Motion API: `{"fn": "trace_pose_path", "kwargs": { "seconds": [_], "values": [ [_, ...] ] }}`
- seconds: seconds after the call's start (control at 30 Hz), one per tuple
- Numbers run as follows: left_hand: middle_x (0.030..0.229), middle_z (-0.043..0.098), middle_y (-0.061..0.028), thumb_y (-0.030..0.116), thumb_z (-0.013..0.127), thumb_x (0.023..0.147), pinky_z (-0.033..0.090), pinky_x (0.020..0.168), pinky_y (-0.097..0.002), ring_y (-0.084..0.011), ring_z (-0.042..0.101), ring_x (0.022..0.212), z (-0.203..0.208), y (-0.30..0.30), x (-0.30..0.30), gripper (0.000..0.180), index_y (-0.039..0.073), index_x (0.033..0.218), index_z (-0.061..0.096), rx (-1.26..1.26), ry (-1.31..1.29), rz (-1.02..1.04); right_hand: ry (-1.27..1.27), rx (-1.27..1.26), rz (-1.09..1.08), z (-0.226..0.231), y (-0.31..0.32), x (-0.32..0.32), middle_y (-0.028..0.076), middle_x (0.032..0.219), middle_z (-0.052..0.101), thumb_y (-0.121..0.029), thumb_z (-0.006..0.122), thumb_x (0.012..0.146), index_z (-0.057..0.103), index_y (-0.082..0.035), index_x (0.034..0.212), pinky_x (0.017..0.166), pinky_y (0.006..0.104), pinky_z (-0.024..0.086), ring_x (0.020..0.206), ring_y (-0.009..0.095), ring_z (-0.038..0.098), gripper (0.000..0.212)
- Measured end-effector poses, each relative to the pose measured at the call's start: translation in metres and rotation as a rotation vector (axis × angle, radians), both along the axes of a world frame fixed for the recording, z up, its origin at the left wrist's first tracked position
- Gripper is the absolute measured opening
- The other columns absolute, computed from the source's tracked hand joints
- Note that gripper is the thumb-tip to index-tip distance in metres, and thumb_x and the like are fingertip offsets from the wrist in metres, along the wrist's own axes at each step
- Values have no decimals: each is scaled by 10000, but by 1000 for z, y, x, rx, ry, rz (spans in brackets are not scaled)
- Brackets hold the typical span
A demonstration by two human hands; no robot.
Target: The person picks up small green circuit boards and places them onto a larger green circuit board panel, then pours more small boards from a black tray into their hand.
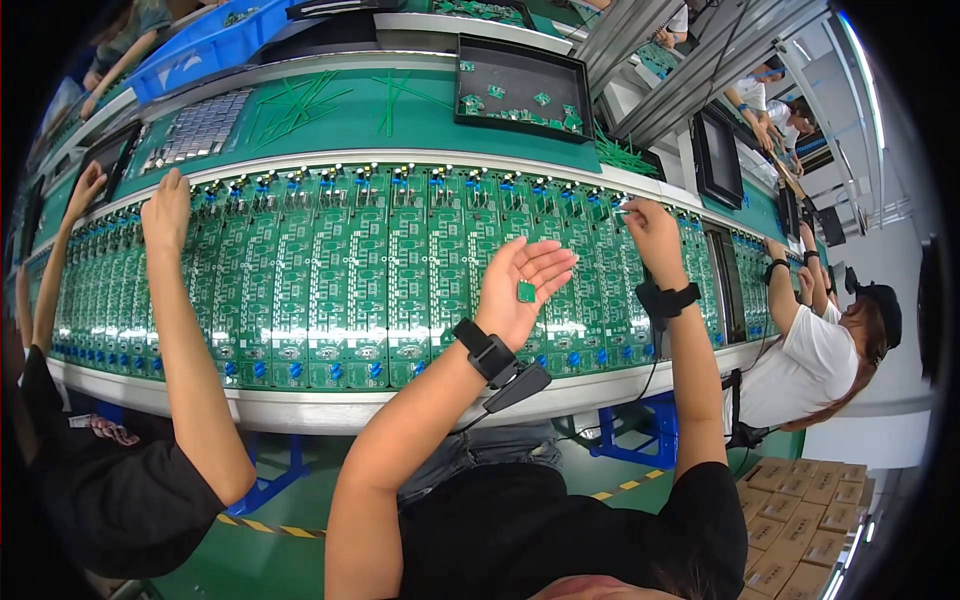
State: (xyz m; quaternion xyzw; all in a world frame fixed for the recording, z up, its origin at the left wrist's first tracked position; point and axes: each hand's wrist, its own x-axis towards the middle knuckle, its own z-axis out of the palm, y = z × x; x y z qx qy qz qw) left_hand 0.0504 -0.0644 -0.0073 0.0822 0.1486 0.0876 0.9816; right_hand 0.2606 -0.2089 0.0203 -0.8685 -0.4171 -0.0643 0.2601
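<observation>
My left hand [520, 285] is turned palm up over the boards, its fingers stretched out. A small green circuit board [526, 291] lies in that palm. Farther right, my right hand [654, 232] reaches the far part of the row with thumb and fingers pinched together. What sits between those fingertips is too small to make out. Beneath both hands runs a long row of green circuit boards [330, 270], set side by side. Blue parts line their near ends, and small upright components line their far ends. Each of my wrists wears a black strap.
Beyond the row stands a black tray [525, 88] with several small green boards. Green sticks [300, 105] and a sheet of small metallic pieces [197, 128] lie on the mat. A blue bin [205, 50] is at the far left. Co-workers' arms [185, 300] reach in from both sides.
</observation>
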Motion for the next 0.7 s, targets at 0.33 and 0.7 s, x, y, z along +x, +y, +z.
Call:
{"fn": "trace_pose_path", "kwargs": {
  "seconds": [0.33, 0.7],
  "values": [
    [971, 578, -181, 293, 432, 875, 445, 883, -357, -279, 553, 989, 2, -2, 0, 376, -58, 974, 523, 12, 43, -6, -104, -123, -78, -15, -3, 11, 118, 728, 588, -23, 582, 705, 589, -33, 846, 613, 330, 471, 667, 248, 587, 142],
    [867, 579, -125, 319, 452, 862, 461, 801, -323, -250, 564, 901, -1, -2, 1, 366, -25, 947, 541, 13, 42, -9, -57, -85, -118, -16, 4, 15, 140, 706, 601, -44, 551, 698, 608, -17, 799, 616, 363, 473, 658, 284, 591, 119]
  ]
}}
